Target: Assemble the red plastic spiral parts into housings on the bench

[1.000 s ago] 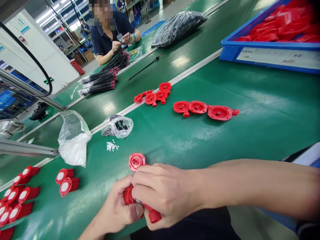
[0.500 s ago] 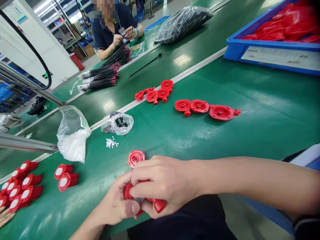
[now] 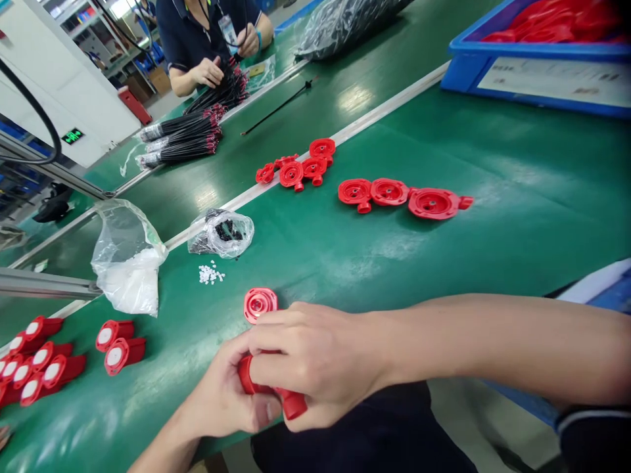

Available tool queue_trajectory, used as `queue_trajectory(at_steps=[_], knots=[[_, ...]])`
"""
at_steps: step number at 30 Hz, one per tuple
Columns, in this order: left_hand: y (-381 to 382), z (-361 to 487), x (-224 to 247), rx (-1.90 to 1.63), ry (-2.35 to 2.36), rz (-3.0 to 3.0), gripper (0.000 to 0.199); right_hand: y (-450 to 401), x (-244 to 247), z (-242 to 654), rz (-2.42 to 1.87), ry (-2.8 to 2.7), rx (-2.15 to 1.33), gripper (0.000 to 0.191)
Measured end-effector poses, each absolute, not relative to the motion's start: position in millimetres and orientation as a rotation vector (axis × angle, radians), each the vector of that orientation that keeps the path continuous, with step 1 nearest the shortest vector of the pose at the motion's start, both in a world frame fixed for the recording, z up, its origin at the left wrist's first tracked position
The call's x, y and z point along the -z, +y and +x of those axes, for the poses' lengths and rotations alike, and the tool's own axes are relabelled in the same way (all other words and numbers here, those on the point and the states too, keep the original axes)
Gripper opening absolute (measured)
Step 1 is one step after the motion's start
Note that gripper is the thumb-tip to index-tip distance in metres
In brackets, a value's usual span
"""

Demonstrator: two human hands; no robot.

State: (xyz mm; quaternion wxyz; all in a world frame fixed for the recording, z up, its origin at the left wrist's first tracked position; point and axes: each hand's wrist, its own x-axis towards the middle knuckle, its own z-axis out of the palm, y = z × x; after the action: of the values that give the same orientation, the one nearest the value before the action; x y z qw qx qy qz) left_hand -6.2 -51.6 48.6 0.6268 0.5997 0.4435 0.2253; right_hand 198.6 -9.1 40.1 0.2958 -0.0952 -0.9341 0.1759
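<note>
Low at the table's near edge, my left hand and my right hand are both closed around a red plastic part with a short round spout. Most of that part is covered by my fingers. Just beyond my right hand's knuckles lies a round red housing, its ringed inner side facing up. Small white pieces form a little heap farther off, beside an open clear bag of black pieces.
Red housings lie at centre right, more along the white strip. Red parts with white discs stand left, near a bag of white pieces. A blue bin holds red parts. Opposite, a person handles black cables.
The view has shifted slightly, so table items sit higher and further left. Both hands remain on the red part, which has turned a little. The co-worker's hands have moved apart.
</note>
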Motion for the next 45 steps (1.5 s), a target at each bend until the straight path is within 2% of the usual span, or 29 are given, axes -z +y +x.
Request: queue_trajectory(at_steps=[11, 13, 15, 17, 19, 24, 27, 29, 32, 36, 39, 41, 43, 45], knots=[[-51, -14, -32, -0.426, 1.012, 1.102, 0.028, -5, -33, 198, -0.215, -2.409, -0.571, 0.023], [-49, -15, -30, -0.459, 0.926, 1.001, 0.032, 1, -30, 197, -0.193, -2.365, -0.545, 0.018], [-47, -18, -28, -0.505, 0.853, 0.957, 0.047, 7, -27, 197, -0.187, -2.286, -0.534, 0.013], [-47, -23, -26, -0.546, 0.826, 0.959, 0.063, 12, -24, 196, -0.202, -2.201, -0.545, 0.015], [-48, -28, -26, -0.57, 0.829, 0.991, 0.071, 15, -22, 195, -0.204, -2.152, -0.56, 0.023], [-45, -39, -31, -0.708, 0.911, 1.244, 0.064, 18, -22, 192, -0.131, -2.067, -0.579, 0.028], [-39, -45, -37, -0.77, 1.009, 1.423, 0.051, 23, -30, 195, -0.15, -1.937, -0.749, 0.03], [-33, -50, -38, -0.766, 1.137, 1.536, 0.045, 31, -34, 197, -0.319, -1.796, -0.927, 0.027], [-27, -57, -35, -0.763, 1.308, 1.616, 0.05, 52, -34, 198, -0.645, -1.458, -1.336, 0.025], [-21, -62, -33, -0.636, 1.32, 1.586, 0.05, 79, -23, 197, -0.899, -0.898, -1.829, 0.038], [-18, -70, -41, -0.523, 1.308, 1.701, 0.042, 89, -16, 199, -0.989, -0.779, -1.906, 0.045], [-19, -73, -49, -0.484, 1.333, 1.879, 0.046, 93, -14, 199, -0.973, -0.84, -1.866, 0.052], [-25, -70, -55, -0.576, 1.342, 2.141, 0.051, 94, -11, 199, -0.93, -0.931, -1.832, 0.062], [-35, -56, -57, -0.794, 1.254, 2.443, 0.042, 95, -10, 198, -0.917, -0.961, -1.824, 0.068]])
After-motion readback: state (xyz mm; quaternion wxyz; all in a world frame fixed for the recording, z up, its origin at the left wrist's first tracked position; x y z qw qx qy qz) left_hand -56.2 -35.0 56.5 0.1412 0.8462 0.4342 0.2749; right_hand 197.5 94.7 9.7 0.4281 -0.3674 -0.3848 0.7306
